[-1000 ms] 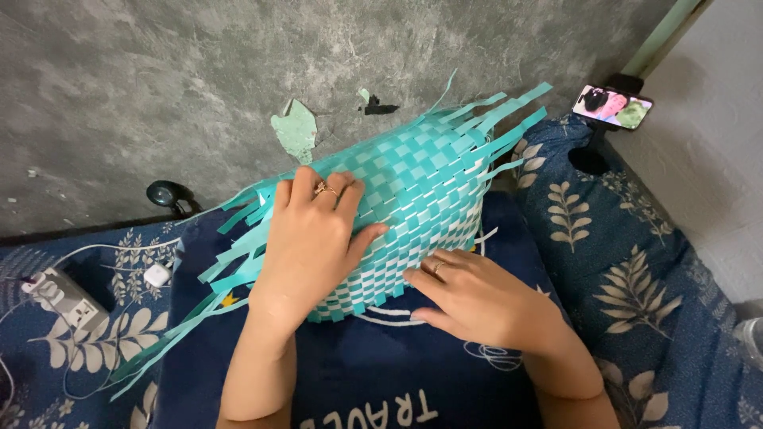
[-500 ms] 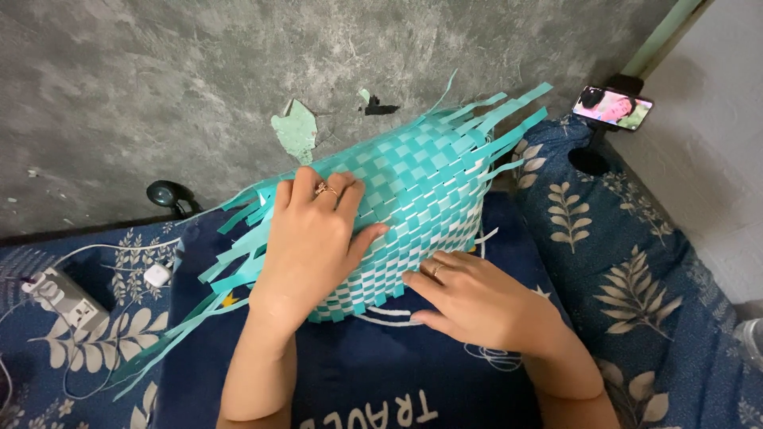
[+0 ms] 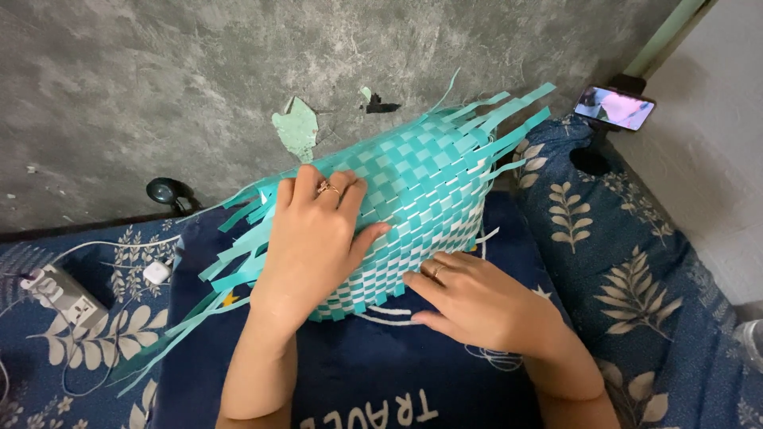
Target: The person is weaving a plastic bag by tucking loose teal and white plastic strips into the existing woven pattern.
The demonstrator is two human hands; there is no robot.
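Two hands pressed flat on a half-woven teal and white mat (image 3: 413, 199), lying at the centre of the view on a dark navy cloth (image 3: 373, 365) with pale lettering

Left hand (image 3: 314, 238) spread open, palm down, fingers (image 3: 308, 184) pointing toward 12 o'clock, ring on one finger, gripping nothing, just resting on the weave near its 9 o'clock side

Right hand (image 3: 477, 298) also open and laid flat, fingertips touching the mat's lower edge at about 5 o'clock of the weave, ring on one finger, closed on nothing

Loose teal strips (image 3: 230, 262) fanning out from the mat toward 8 o'clock, more loose ends (image 3: 509, 107) sticking out toward 1 o'clock

Beneath and around, navy bedding with pale leaf print (image 3: 628, 270), stretching from 3 o'clock down to 5 o'clock and again at 8 o'clock

Phone (image 3: 613, 108) with a lit screen propped on a dark stand at 2 o'clock, well apart from both hands

White power strip (image 3: 62, 292) with cable at 9 o'clock, small white plug (image 3: 156, 272) just beside it

Small round black object (image 3: 165, 191) at 10 o'clock by the wall foot

Grey mottled wall (image 3: 159, 79) across the top, patches of peeling green paint (image 3: 296, 127) at 12 o'clock
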